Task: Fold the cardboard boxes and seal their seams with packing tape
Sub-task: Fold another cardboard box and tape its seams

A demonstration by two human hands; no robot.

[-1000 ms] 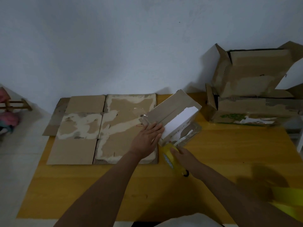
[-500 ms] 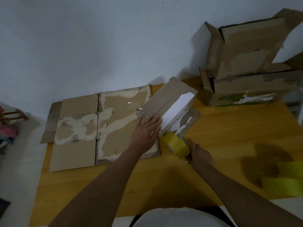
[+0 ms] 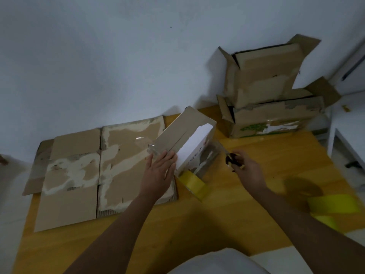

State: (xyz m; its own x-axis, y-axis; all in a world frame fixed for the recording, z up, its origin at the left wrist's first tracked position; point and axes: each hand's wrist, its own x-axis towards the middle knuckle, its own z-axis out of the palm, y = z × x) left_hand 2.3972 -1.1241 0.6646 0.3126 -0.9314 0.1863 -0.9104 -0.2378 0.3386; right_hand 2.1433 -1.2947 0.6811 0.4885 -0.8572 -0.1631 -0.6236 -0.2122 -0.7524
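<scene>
The box (image 3: pixel 183 135) is lying at the middle of the table (image 3: pixel 227 218), tilted, with its long axis running from near-left to far-right. Its brown panel is facing up and left; a white face is showing on its right side. A strip of clear tape (image 3: pixel 206 160) is running from the near end of the box down its right side to the yellow roll (image 3: pixel 194 183), which is resting on the table just beside the near corner of the box.

The left hand (image 3: pixel 160 171) is the nearer one to the box: it is pressing flat on the near end of the brown panel, fingers straight and together, pointing far-right along the long axis. The left forearm is reaching in from near-left.

The right hand (image 3: pixel 244 168) is hovering to the right of the box, apart from it, with the taped side lying to its left. Its fingers are curling round a small dark tool (image 3: pixel 232 160), apparently scissors; the blades are too blurred to confirm. Judgement: the coming move is a cut, so the tool needs to travel left and slightly nearer to reach the strip between box and roll.

A flat carton (image 3: pixel 75 175) is lying to the left, partly under the left hand. Two folded boxes (image 3: pixel 266 91) are standing stacked at far right.
</scene>
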